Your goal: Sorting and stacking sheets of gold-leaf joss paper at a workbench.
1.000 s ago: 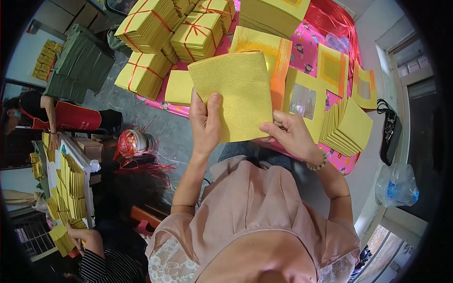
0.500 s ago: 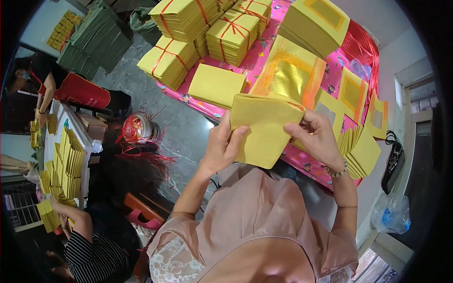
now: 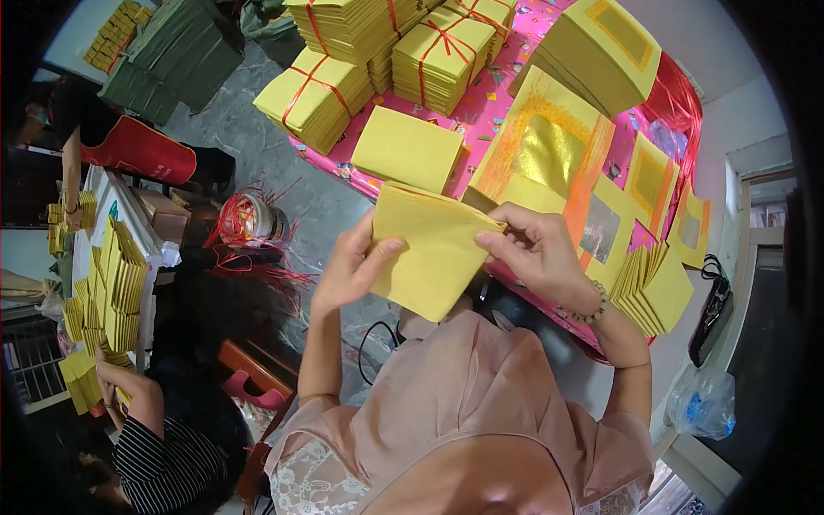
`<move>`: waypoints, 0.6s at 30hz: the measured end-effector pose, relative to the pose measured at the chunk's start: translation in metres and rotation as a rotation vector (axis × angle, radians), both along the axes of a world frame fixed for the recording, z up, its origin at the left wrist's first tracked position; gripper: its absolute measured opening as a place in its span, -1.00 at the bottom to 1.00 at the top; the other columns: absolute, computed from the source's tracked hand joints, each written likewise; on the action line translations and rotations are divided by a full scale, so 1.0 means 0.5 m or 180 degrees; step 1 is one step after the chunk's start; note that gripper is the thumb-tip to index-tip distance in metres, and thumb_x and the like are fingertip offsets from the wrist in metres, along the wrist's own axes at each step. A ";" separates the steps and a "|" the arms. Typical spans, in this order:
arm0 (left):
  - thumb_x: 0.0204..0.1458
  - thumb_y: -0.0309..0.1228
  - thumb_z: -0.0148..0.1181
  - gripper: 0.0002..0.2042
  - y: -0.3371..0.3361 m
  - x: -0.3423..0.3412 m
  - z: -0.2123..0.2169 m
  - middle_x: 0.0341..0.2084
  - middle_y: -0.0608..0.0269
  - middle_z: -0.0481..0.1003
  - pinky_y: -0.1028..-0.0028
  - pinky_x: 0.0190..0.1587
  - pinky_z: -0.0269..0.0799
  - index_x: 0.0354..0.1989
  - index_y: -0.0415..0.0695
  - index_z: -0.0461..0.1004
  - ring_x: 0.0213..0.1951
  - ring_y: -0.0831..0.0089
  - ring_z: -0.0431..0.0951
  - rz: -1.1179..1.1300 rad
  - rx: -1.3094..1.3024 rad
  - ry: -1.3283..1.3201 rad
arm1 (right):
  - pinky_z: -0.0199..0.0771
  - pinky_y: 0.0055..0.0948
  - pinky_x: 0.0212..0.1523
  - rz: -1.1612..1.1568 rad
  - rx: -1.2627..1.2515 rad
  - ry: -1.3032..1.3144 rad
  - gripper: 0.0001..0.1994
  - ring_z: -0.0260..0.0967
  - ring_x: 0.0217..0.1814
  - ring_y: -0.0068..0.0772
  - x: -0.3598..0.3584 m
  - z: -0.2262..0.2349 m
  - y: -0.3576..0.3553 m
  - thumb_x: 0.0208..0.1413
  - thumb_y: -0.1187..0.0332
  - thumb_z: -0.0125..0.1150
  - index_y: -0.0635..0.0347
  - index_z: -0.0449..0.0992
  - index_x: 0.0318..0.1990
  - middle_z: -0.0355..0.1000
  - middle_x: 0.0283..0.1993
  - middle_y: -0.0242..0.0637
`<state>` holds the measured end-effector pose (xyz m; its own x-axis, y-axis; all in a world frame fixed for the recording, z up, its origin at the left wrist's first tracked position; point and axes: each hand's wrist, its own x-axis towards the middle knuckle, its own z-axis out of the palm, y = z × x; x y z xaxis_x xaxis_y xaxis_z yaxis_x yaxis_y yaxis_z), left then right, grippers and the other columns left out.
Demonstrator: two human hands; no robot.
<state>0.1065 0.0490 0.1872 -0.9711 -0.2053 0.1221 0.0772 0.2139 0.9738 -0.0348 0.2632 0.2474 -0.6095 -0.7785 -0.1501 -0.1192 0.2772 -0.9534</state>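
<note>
A folded packet of yellow paper (image 3: 433, 253) is held in front of my body, between both hands. My left hand (image 3: 354, 264) grips its left side, thumb on the face and fingers behind. At the upper right corner my right hand (image 3: 536, 257) pinches the paper edges, with a beaded bracelet on the wrist. Beyond the packet, a short stack of plain yellow paper (image 3: 408, 148) lies on the pink patterned table cover (image 3: 350, 178). A stack of yellow sheets with gold foil and orange borders (image 3: 549, 156) lies just past my right hand.
Red-tied yellow bundles (image 3: 442, 62) stand at the table's far left; a tall paper stack (image 3: 592, 56) stands far right. Fanned folded packets (image 3: 648, 287) lie right. Two people work leftward at a white table (image 3: 150, 283). A bucket with red ribbon (image 3: 249, 221) stands on the floor.
Both hands have moved left and slightly down with the yellow packet. The packet has tilted, its lower corner now pointing toward me.
</note>
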 end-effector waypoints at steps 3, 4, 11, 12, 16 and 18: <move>0.19 -0.43 0.03 -0.73 -0.038 -0.011 0.006 -0.26 0.32 0.47 0.54 -0.09 0.33 0.02 -0.27 0.32 -0.18 0.60 0.41 0.0052 0.0378 -0.0271 | 0.32 -0.69 -0.47 0.0198 0.0034 -0.0148 -0.77 0.30 -0.50 -0.81 0.003 -0.001 -0.014 0.14 0.33 0.21 0.32 0.50 -0.16 0.45 -0.50 -0.43; 0.20 -0.43 0.00 -0.79 -0.054 -0.021 0.007 -0.30 0.35 0.45 0.56 -0.10 0.31 -0.06 -0.27 0.35 -0.20 0.62 0.39 0.0000 0.0476 -0.0294 | 0.32 -0.69 -0.47 0.0203 0.0039 -0.0160 -0.77 0.30 -0.50 -0.81 0.003 -0.003 -0.016 0.14 0.33 0.21 0.32 0.50 -0.16 0.45 -0.50 -0.43; 0.20 -0.34 -0.09 -0.79 -0.176 -0.139 0.037 -0.32 0.39 0.41 0.56 -0.10 0.23 -0.15 -0.22 0.36 -0.19 0.63 0.34 0.0015 -0.0395 -0.0365 | 0.43 -0.60 -0.15 -0.0032 -0.0393 -0.0040 -0.75 0.45 -0.20 -0.61 -0.012 -0.002 0.019 0.16 0.45 0.12 0.32 0.43 -0.02 0.51 -0.19 -0.29; 0.15 -0.36 -0.09 -0.80 -0.186 -0.164 0.038 -0.39 0.24 0.42 0.46 -0.17 0.28 -0.19 -0.21 0.35 -0.27 0.45 0.40 0.0009 -0.0942 -0.0255 | 0.43 -0.58 -0.11 -0.0249 -0.0353 -0.0025 -0.75 0.46 -0.16 -0.58 -0.021 -0.002 0.032 0.16 0.47 0.11 0.32 0.43 -0.02 0.51 -0.15 -0.27; 0.04 -0.34 -0.10 -0.76 -0.203 -0.260 0.031 -0.45 -0.08 0.43 0.22 -0.23 0.33 -0.20 -0.20 0.35 -0.31 -0.03 0.45 -0.0409 -0.2074 -0.0204 | 0.43 -0.59 -0.11 -0.0516 -0.0306 0.0264 -0.77 0.46 -0.15 -0.56 -0.050 -0.007 0.078 0.18 0.46 0.09 0.30 0.44 -0.02 0.51 -0.12 -0.29; 0.03 -0.32 -0.12 -0.75 -0.206 -0.312 0.004 -0.42 -0.09 0.45 0.19 -0.22 0.33 -0.21 -0.20 0.35 -0.29 -0.05 0.45 -0.0676 -0.2243 -0.0256 | 0.43 -0.60 -0.11 -0.0850 -0.0326 0.0202 -0.78 0.46 -0.15 -0.57 -0.055 -0.018 0.094 0.20 0.45 0.08 0.29 0.44 -0.03 0.51 -0.14 -0.29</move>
